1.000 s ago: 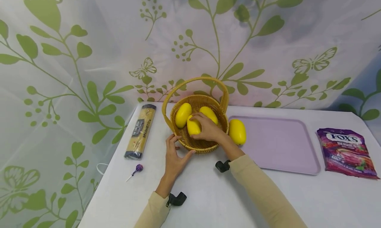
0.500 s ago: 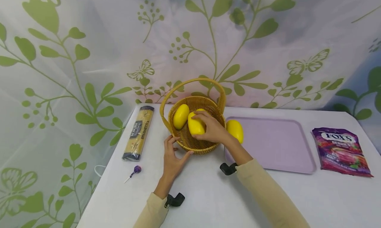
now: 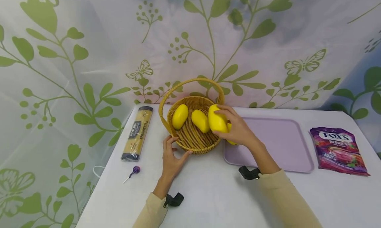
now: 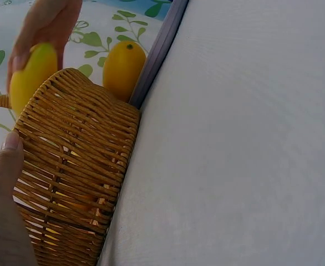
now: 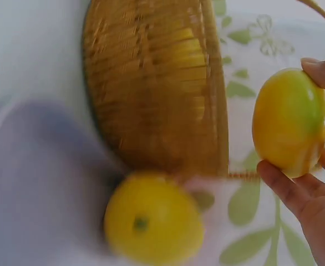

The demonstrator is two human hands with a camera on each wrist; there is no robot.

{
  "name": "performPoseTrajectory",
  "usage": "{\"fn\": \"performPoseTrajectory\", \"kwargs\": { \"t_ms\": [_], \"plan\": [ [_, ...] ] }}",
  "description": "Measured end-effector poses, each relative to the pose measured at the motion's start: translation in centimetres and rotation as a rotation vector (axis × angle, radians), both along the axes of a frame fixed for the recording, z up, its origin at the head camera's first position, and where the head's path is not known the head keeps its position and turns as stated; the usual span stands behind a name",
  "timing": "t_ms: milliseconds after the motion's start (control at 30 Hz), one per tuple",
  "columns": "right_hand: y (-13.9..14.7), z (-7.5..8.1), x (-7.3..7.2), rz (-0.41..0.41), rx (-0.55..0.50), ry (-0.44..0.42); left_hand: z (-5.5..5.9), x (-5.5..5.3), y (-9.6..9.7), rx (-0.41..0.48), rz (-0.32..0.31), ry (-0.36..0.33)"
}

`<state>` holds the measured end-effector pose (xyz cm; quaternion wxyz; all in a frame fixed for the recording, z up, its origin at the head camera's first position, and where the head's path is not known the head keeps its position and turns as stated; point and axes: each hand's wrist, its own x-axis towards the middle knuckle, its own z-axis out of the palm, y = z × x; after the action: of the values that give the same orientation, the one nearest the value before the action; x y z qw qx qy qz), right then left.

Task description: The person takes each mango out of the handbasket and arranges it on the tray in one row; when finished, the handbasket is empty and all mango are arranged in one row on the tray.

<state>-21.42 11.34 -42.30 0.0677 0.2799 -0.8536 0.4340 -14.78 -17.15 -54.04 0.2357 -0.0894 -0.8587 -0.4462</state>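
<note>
Spaghetti pack (image 3: 138,133) at left, lollipop (image 3: 135,169) near its lower end. Left hand (image 3: 172,160) – thumb and bent fingers holding near-left rim of wicker basket (image 3: 197,143). Inside basket: left fruit (image 3: 180,117) and middle fruit (image 3: 200,121), both yellow, apart. Held fruit (image 3: 216,119) raised by basket's right rim – gripped between thumb and fingers of right hand (image 3: 238,127). Fourth fruit (image 4: 123,69) just beside basket, at left end of lilac tray (image 3: 274,142). FOX'S bag (image 3: 339,150) far right.

The left forearm (image 3: 152,209) and right forearm (image 3: 287,196) reach from the near side. The right hand (image 3: 238,130), farther out, grips with thumb opposite fingers; the left hand (image 3: 172,161) spreads its thumb.
</note>
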Motion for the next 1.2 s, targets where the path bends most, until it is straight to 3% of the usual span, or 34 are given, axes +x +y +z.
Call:
{"fn": "performPoseTrajectory", "kwargs": {
  "t_ms": [267,533,933,1200],
  "plan": [
    [5.7,-1.2,1.4,-0.112,-0.007,-0.013,-0.1,-0.1,0.0,-0.003,-0.001,0.021],
    [9.3,-2.8,1.9,-0.154,0.041,-0.008,0.0,-0.1,0.0,0.004,-0.001,0.014],
    [11.3,-6.6,1.8,-0.154,0.098,-0.068,0.1,0.1,0.1,0.006,-0.002,0.008],
    [11.1,-7.2,1.9,-0.130,0.137,-0.112,0.1,0.0,0.0,0.006,-0.006,0.023]
  ]
}}
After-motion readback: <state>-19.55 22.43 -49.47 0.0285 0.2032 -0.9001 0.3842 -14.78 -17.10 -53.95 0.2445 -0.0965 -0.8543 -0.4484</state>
